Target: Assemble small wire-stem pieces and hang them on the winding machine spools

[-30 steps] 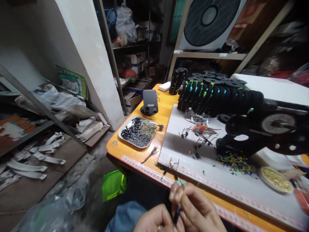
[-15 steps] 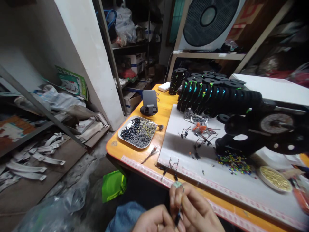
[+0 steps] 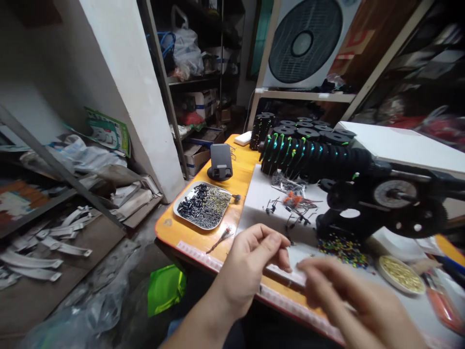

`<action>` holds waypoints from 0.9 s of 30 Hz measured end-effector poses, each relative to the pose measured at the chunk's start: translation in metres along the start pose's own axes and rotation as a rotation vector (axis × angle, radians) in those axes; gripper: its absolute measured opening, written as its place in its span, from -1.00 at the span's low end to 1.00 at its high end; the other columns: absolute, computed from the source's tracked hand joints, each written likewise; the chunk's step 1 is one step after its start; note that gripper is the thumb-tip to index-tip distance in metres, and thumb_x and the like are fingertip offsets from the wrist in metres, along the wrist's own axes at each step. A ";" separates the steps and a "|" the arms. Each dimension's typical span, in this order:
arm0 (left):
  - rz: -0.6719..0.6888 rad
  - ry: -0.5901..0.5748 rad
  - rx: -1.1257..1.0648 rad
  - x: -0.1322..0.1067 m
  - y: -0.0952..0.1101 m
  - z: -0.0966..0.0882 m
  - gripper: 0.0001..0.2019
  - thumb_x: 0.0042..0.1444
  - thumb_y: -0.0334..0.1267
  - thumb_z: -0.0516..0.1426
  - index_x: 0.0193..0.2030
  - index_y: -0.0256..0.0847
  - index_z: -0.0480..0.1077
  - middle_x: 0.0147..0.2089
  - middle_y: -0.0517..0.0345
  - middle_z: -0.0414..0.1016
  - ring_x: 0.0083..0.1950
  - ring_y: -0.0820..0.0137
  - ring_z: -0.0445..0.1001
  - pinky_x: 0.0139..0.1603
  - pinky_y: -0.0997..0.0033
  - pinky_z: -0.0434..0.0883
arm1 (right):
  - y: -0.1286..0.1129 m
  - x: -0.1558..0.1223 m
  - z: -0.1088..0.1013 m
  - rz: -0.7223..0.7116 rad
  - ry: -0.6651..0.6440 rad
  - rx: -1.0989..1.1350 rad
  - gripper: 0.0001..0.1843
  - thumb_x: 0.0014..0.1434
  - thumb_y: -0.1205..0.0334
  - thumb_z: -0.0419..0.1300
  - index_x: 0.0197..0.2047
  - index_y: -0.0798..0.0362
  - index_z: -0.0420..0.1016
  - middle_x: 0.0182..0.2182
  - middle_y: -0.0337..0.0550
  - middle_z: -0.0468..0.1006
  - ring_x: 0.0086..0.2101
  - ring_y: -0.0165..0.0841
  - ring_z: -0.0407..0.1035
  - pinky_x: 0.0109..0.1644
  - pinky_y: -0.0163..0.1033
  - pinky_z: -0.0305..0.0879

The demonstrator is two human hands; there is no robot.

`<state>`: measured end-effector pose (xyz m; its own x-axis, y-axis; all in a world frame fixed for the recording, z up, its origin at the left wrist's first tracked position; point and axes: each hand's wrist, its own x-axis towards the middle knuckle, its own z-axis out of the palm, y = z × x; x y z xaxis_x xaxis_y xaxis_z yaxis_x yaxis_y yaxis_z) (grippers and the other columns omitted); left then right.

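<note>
Cluttered shelves and a big fan (image 3: 305, 41) are filling the room behind our orange table (image 3: 241, 177), and a white sheet (image 3: 258, 193) is covering most of its top. A long row of black reels (image 3: 312, 152) is standing along the sheet's far side, beside a geared wheel (image 3: 397, 196). Our left hand (image 3: 254, 257) is hovering over the table's near edge, and our right hand (image 3: 348, 295) is hanging just beside it, closer to us. A tray (image 3: 177, 209) heaped with small dark pieces is sitting left of the sheet. A dish (image 3: 380, 267) of gold bits is sitting at its right end, and loose leaded parts (image 3: 298, 201) are lying scattered mid-sheet.

We are judging the work partly done. Many reels are already carrying coloured pieces, while the full tray and the scatter are suggesting plenty left.

Our left fingers (image 3: 276, 242) are curling into a pinch, thumb meeting forefinger, with nothing showing between them. Our right hand is blurring too much, so we cannot tell its grip. The leaded parts are lying beyond the fingertips of both hands, near them but touching neither.
</note>
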<state>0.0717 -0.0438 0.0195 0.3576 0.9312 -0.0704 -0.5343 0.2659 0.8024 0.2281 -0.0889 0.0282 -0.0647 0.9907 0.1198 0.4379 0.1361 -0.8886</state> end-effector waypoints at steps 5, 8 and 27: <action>-0.066 -0.054 -0.078 -0.003 -0.002 -0.002 -0.75 0.20 -0.11 0.15 -0.33 -0.28 0.34 -0.54 0.21 0.42 -0.54 0.53 0.41 -0.42 0.54 0.38 | -0.027 0.053 -0.013 0.332 -0.303 0.812 -0.65 0.21 -0.05 0.19 -0.02 -0.06 0.44 -0.57 -0.23 0.57 -0.83 -0.61 0.12 -0.75 -0.51 0.14; -0.089 -0.079 -0.105 -0.006 -0.002 -0.002 -0.74 0.21 -0.09 0.14 -0.33 -0.28 0.33 -0.56 0.19 0.45 -0.57 0.51 0.46 -0.44 0.53 0.42 | -0.039 0.076 -0.005 0.458 -0.403 0.989 -0.74 0.13 0.04 0.27 -0.40 0.06 0.45 -0.63 -0.23 0.53 -0.87 -0.63 0.13 -0.79 -0.54 0.14; -0.029 -0.272 -0.411 -0.036 -0.056 -0.027 -0.77 0.34 -0.17 0.02 -0.28 -0.29 0.30 -0.51 0.05 0.65 -0.55 0.39 0.61 -0.59 0.64 0.41 | -0.044 0.078 0.014 0.489 -0.201 1.108 -0.57 0.08 0.09 0.28 -0.57 0.02 0.09 -0.77 -0.44 0.27 -0.88 -0.66 -0.02 -0.89 -0.61 -0.16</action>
<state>0.0684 -0.0857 -0.0389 0.5341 0.8380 0.1118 -0.7597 0.4178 0.4984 0.1915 -0.0173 0.0709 -0.2876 0.9045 -0.3150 -0.5376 -0.4246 -0.7285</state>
